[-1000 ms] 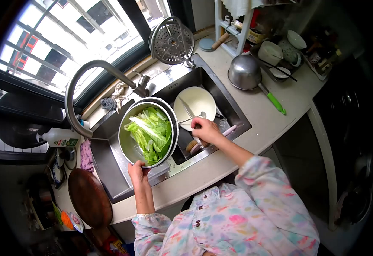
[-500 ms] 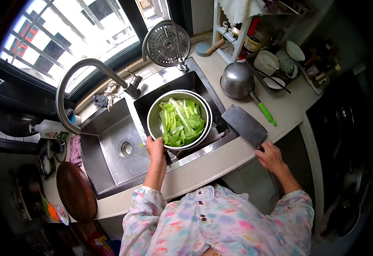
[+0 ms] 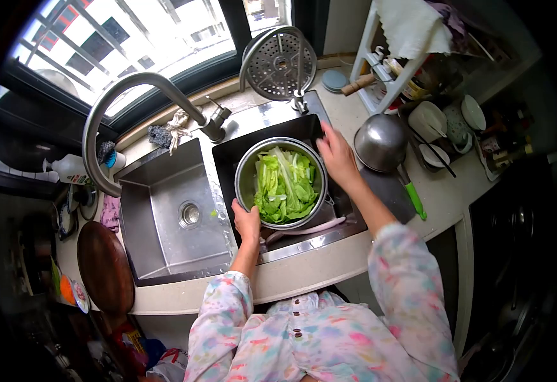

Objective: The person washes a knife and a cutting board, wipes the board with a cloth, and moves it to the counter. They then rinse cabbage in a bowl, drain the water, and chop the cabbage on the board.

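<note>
A round metal pot of chopped green leaves is over the right sink basin. My left hand is shut on its near left rim, thumb on the wall. Beyond the pot's right side, my right hand is raised with fingers stretched out, holding nothing. A dark cleaver blade lies on the counter to the right, its near part hidden behind my right forearm. Below the pot, a long pale pink piece rests in the basin.
The bare left basin has a curved faucet over it. A saucepan with a green-tipped handle stands at right, near a tray of bowls. A perforated steel disc leans by the window; a round wooden board stands at left.
My right hand has let go of the cleaver and moved up and left toward the pot's far right side. The cleaver now lies nearer the saucepan. My left hand still holds the pot.
</note>
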{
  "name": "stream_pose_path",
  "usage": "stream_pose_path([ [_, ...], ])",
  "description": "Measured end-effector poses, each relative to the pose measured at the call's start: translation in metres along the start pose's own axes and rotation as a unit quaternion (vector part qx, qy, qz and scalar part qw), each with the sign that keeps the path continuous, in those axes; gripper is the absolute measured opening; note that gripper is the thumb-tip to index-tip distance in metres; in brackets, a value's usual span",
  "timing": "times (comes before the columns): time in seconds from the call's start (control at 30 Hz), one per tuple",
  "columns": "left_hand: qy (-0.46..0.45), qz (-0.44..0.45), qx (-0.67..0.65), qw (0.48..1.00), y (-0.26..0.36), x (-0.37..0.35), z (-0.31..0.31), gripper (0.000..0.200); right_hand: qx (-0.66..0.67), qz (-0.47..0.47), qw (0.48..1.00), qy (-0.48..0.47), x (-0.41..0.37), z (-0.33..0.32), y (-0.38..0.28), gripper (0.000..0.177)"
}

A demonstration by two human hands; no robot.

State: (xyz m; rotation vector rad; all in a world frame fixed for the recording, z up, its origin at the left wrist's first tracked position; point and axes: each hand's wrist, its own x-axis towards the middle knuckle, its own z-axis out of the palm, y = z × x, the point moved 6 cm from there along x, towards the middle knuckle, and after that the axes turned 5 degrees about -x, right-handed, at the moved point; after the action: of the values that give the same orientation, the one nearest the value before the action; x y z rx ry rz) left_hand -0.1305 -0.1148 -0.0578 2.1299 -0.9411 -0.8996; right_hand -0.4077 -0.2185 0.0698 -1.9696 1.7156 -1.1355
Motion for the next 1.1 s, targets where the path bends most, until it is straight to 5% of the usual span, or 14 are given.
stream_pose_path([
  [0.03, 0.016, 0.024, -0.006, 1.0, -0.004, 0.004, -0.002, 0.071, 0.018, 0.022, 0.999, 0.04, 0.026, 0.028, 0.021, 0.05],
  [0.07, 0.003, 0.038, -0.024, 0.999, 0.001, 0.003, -0.005, 0.071, 0.131, 0.17, 0.976, -0.024, 0.046, 0.039, 0.02, 0.05],
  [0.2, 0.026, 0.178, 0.039, 0.983, 0.04, -0.018, -0.022, 0.056, -0.08, 0.078, 0.993, 0.039, 0.067, 0.059, 0.007, 0.035],
  [0.3, 0.057, 0.318, 0.072, 0.944, 0.071, -0.037, -0.014, 0.047, -0.235, -0.138, 0.962, -0.005, 0.057, 0.078, -0.01, 0.033],
  [0.43, -0.02, 0.244, 0.06, 0.968, 0.072, -0.022, 0.038, 0.062, -0.236, -0.103, 0.965, -0.041, 0.057, 0.081, -0.016, 0.03],
  [0.5, -0.019, 0.18, 0.101, 0.978, 0.082, -0.012, 0.056, 0.063, -0.117, -0.086, 0.989, 0.009, 0.036, 0.071, -0.015, 0.026],
  [0.53, -0.019, 0.148, 0.121, 0.981, 0.086, -0.006, 0.063, 0.064, -0.072, -0.055, 0.995, 0.028, 0.017, 0.072, -0.009, 0.026],
  [0.63, -0.02, 0.116, 0.141, 0.983, 0.079, 0.023, 0.068, 0.053, -0.072, 0.141, 0.981, -0.111, -0.044, 0.092, 0.026, 0.039],
  [0.77, 0.018, 0.111, -0.019, 0.993, 0.052, 0.065, 0.059, 0.029, -0.029, 0.125, 0.975, -0.182, -0.06, 0.118, 0.029, 0.054],
  [1.1, 0.023, 0.076, -0.271, 0.959, 0.019, 0.091, 0.055, 0.029, -0.059, 0.002, 0.971, -0.23, -0.026, 0.169, 0.019, 0.064],
])
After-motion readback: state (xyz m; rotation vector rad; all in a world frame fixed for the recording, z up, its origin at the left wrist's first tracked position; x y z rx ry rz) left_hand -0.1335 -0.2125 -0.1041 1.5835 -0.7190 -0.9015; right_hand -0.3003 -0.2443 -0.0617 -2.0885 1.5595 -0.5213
